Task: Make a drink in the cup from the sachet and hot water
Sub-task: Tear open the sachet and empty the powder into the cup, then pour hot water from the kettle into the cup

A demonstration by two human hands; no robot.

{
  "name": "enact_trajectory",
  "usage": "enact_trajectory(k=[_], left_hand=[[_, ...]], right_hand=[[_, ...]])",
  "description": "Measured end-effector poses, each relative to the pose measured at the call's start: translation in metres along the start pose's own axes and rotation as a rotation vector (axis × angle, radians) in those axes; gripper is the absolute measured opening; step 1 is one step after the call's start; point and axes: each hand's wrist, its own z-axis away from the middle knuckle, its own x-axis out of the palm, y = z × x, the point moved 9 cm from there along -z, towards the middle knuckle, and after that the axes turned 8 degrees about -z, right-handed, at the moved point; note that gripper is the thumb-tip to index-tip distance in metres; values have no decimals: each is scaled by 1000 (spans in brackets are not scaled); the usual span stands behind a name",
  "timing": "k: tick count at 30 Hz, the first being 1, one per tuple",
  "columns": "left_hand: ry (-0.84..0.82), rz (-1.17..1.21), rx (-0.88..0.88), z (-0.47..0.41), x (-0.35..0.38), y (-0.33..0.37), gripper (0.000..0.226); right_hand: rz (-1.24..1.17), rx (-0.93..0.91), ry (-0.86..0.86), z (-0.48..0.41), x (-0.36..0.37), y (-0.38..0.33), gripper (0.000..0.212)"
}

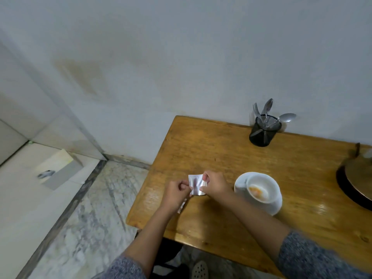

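Note:
Both hands hold a small silvery-white sachet [196, 184] above the left part of the wooden table [221, 154]. My left hand [177, 193] pinches its left edge, and a torn strip hangs below that hand. My right hand [214, 185] pinches its right side. To the right, a white cup [262, 188] stands on a white saucer [240, 185]; some orange-brown powder lies in the cup's bottom. At the far right edge sits a dark round base carrying a brass-coloured vessel [356, 178], only partly in view.
A black mesh holder [262, 130] with spoons and a fork stands at the table's back edge by the wall. The table's left edge drops to a marble floor [90, 218]. A pale box [58, 168] lies on the floor at the left.

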Motion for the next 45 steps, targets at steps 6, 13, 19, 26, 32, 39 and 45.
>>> enact_trajectory(k=[6,13,19,26,32,39,45], left_hand=[[87,-184,23,8,11,-27,20],[137,-315,23,10,21,-24,19],[124,-404,45,11,31,-14,5],[117,-457,310,5,72,67,40],[65,-183,405,25,130,118,22],[95,-52,311,27,155,104,26],[152,-41,242,28,159,90,25]], right_hand=[[163,-116,-113,6,38,12,27],[107,-134,-46,19,43,26,24],[272,-276,-105,50,31,17,39],[-152,-249,311,80,-130,12,29],[-279,-136,961,150,-326,69,19],[-455,121,1476,240,-431,189,27],[-541,270,1498,246,-424,245,33]])
